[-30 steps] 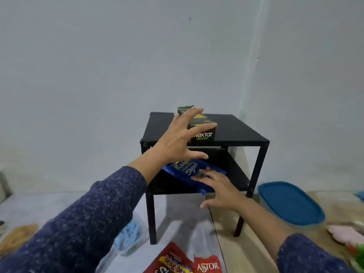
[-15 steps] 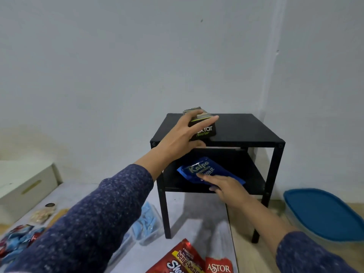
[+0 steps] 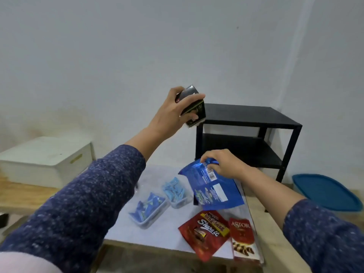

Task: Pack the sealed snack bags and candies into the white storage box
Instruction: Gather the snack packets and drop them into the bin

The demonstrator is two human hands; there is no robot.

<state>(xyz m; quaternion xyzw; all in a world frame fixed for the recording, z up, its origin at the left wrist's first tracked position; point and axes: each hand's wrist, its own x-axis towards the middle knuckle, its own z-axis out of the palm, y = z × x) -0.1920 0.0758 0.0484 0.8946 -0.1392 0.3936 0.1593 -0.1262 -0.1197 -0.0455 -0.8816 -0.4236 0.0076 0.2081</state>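
My left hand is raised in the air and grips a black snack box, tilted, left of the black shelf. My right hand pinches the top corner of a blue snack bag, which hangs over the pale mat. The white storage box sits closed at the far left, well away from both hands. On the mat lie a red Shareit bag and a red Astor box. Two clear tubs of blue candies stand beside them.
A black two-tier shelf stands against the wall at the right, both tiers bare. A tub with a blue lid sits at the far right. The pale mat covers a low wooden table whose front edge is near me.
My left hand lifted the black box off the shelf top and carried it left. My right hand pulled the blue bag out of the lower tier. The view swung left, showing the white box.
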